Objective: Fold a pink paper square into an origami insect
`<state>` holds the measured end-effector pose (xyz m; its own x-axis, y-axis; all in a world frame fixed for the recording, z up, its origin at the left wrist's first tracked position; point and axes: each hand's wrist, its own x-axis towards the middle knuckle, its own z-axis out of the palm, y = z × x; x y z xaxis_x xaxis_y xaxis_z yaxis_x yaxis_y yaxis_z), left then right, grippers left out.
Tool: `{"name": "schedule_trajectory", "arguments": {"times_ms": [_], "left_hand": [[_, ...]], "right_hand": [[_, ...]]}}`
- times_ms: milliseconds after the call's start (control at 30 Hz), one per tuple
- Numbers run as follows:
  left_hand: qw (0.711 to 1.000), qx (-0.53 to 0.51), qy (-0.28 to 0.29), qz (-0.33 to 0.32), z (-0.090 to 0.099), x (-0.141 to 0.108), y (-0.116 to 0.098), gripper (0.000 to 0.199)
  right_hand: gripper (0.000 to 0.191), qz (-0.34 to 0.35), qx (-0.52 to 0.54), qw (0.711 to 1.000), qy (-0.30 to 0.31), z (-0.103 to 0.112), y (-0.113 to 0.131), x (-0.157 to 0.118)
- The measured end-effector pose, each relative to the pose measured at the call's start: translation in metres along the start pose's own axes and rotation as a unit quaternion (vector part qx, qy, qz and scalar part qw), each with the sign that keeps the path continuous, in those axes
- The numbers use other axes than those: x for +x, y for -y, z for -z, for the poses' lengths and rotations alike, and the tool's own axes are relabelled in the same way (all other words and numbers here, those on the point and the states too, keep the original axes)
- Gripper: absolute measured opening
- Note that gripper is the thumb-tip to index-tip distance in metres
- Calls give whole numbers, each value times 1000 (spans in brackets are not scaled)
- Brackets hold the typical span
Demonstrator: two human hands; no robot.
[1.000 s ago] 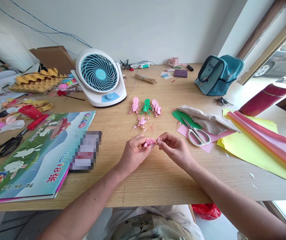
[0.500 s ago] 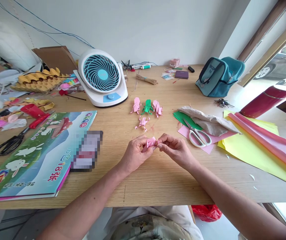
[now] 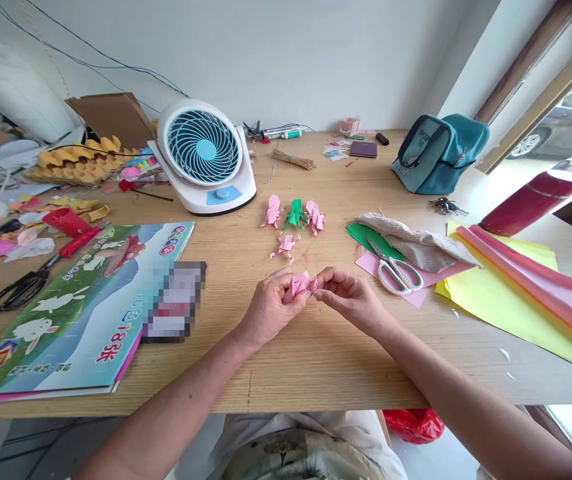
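Between my hands, above the front middle of the table, is a small folded pink paper piece (image 3: 299, 284). My left hand (image 3: 272, 301) pinches its left side between thumb and fingers. The fingertips of my right hand (image 3: 347, 297) are closed on its right end, where a thin part sticks out. Beyond my hands lie folded paper figures with thin legs: a green one (image 3: 295, 214) between a pink one (image 3: 273, 211) and another pink one (image 3: 315, 217), and a smaller pink one (image 3: 286, 247) nearer to me.
White-handled scissors (image 3: 399, 275) lie on pink and green paper beside a grey cloth (image 3: 416, 241). Yellow sheets (image 3: 511, 293) and a red bottle (image 3: 531, 202) are at right. A picture pad (image 3: 81, 307), black-handled scissors (image 3: 21, 290) and a fan (image 3: 206, 157) stand or lie left.
The pink piece has turned slightly between my fingers and shows more of its folded side. My right fingertips have shifted a little at its end. The figures on the table have not moved.
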<state>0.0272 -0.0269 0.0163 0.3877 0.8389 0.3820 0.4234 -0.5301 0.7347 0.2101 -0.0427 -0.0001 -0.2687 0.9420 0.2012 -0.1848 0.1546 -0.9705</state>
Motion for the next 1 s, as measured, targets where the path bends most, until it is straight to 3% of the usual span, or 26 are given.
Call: {"name": "schedule_trajectory", "arguments": {"times_ms": [333, 700, 1000], "left_hand": [[1000, 16, -11, -10, -1, -1, 3, 18], [999, -9, 0, -36, 0, 0, 2, 19], [999, -30, 7, -9, -1, 0, 4, 16]], "right_hand": [[18, 15, -32, 999, -6, 0, -10, -2], [28, -2, -19, 1000, -16, -3, -2, -1], [31, -19, -26, 999, -17, -3, 1, -3]]}}
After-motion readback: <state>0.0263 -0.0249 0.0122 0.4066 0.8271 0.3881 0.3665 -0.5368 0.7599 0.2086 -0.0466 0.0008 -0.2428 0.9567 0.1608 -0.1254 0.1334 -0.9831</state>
